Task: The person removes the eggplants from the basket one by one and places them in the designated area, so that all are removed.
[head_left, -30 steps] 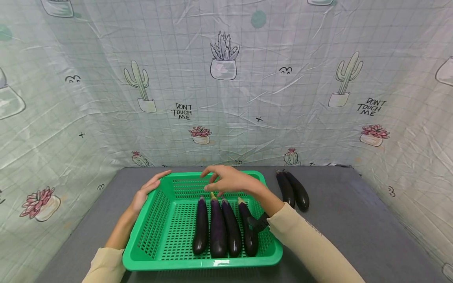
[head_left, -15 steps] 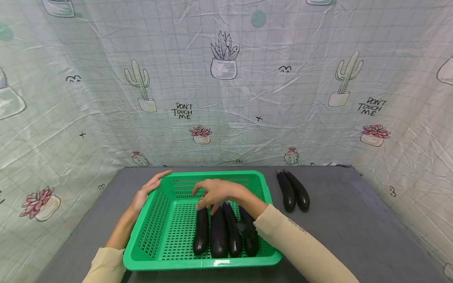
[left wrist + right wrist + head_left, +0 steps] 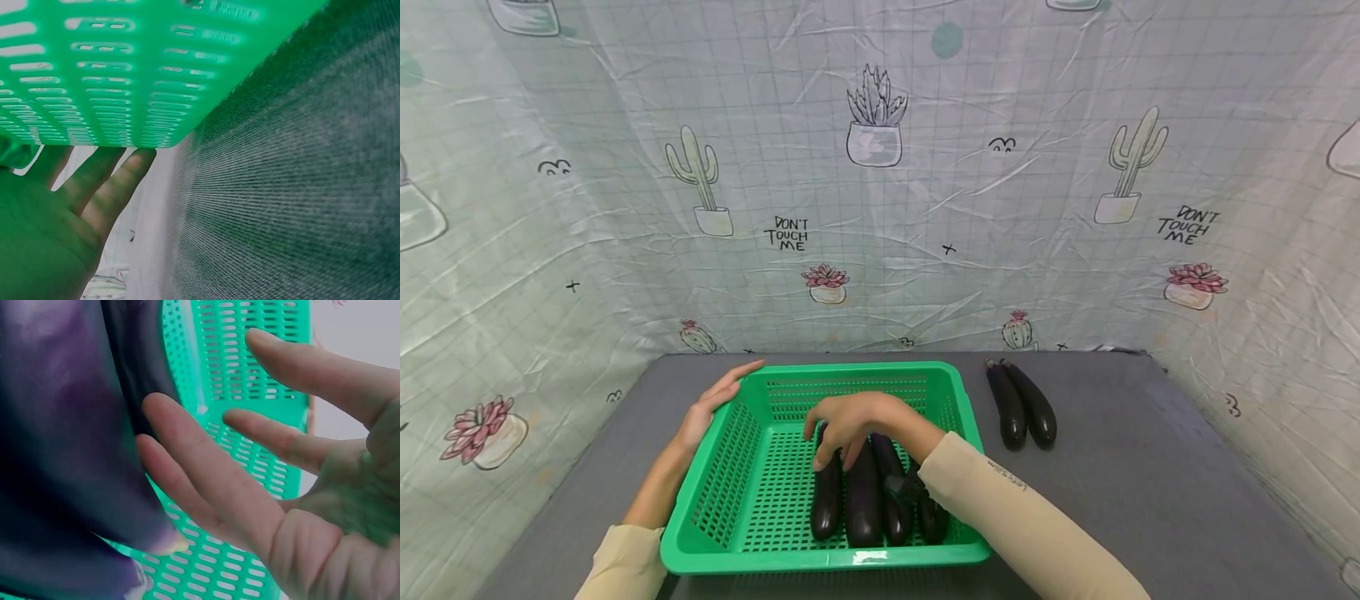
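Observation:
A green perforated plastic basket [image 3: 752, 560] holds several dark purple eggplants lying side by side in its right half. My left hand [image 3: 700, 417] rests along the left rim; in the left wrist view its straight fingers [image 3: 115, 187] lie against the basket's outer wall. My right hand [image 3: 850, 421] is down inside the basket, over the upper end of the leftmost eggplant [image 3: 827, 500]. From the right wrist camera, the fingers [image 3: 206, 465] are spread, with two fingertips right at an eggplant [image 3: 140, 356]. The hand and sleeve partly hide the other eggplants [image 3: 863, 508].
Two more eggplants [image 3: 1022, 408] lie together on the grey tabletop [image 3: 1150, 483], right of the basket. A wrinkled sheet [image 3: 925, 208] printed with cactus drawings hangs behind and along both sides.
My right hand has moved left and lowered into the basket, from above the middle eggplants to the leftmost one. The left hand has stayed on the rim.

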Motion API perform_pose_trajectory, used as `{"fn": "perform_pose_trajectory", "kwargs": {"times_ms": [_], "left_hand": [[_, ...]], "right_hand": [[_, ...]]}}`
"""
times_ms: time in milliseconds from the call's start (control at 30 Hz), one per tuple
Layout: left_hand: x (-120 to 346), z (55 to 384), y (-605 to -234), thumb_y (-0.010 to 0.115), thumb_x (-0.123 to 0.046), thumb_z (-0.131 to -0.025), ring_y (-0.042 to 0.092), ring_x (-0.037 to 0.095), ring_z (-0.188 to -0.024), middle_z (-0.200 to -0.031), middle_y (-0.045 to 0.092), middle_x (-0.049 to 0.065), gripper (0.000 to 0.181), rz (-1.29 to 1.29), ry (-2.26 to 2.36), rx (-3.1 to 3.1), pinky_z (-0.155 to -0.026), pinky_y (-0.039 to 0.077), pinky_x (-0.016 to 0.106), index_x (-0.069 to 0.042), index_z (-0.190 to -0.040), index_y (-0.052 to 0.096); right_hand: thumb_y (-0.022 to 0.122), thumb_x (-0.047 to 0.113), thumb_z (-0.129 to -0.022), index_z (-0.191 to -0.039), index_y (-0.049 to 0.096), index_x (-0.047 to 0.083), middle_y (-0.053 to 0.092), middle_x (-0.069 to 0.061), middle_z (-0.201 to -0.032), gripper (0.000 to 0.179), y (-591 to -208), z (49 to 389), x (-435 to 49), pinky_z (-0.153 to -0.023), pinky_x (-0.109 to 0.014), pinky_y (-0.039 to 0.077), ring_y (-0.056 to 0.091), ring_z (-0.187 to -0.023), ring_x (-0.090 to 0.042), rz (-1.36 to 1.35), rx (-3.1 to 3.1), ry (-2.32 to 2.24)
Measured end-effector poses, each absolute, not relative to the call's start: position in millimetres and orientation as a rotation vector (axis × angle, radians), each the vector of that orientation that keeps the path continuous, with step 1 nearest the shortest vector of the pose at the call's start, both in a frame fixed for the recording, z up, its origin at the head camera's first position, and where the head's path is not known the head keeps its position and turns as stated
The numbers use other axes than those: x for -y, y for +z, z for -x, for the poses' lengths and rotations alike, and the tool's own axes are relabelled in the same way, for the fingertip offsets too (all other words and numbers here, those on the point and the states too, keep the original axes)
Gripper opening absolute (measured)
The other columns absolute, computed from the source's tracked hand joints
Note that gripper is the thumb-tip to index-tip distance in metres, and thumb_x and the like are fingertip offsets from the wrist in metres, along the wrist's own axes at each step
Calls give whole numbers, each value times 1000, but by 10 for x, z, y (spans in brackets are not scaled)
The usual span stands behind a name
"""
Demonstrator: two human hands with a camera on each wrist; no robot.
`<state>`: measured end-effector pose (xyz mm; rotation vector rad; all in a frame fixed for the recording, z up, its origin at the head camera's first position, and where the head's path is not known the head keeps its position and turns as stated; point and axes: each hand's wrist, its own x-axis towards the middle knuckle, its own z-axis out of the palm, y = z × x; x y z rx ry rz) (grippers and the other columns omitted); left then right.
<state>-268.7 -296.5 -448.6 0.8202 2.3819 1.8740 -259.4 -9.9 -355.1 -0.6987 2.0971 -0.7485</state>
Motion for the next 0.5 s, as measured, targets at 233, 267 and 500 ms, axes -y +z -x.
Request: {"fn": "perform_pose_trajectory", "kwargs": {"times_ms": [233, 267, 500], "left_hand": [[2962, 2697, -4499, 22, -19, -114, 42, -3, -140, -166, 30, -2, 51, -848, 1875, -2389, -106, 38, 13, -3, -163, 29], [2962, 2696, -4499, 22, -19, -114, 43, -3, -140, -165, 31, -4, 51, -858, 1881, -2379, -106, 39, 14, -6, -163, 30], [2965, 2675, -4494, 23, -18, -114, 47, 0, -138, -165, 33, -3, 50, -868, 1910, -2333, -106, 43, 16, -10, -163, 33]], "right_hand": [[74, 5, -95, -148, 52, 5, 36, -18, -162, 58, -3624, 2573, 134, -81, -36, 63, 69, -109, -32, 687, -2087, -764], [74, 5, -95, -148, 52, 4, 37, -18, -161, 58, -3638, 2571, 136, -82, -36, 63, 69, -109, -31, 688, -2085, -766], [73, 3, -95, -146, 54, 6, 38, -15, -160, 54, -3707, 2559, 168, -81, -36, 63, 67, -111, -31, 684, -2077, -760]]}}
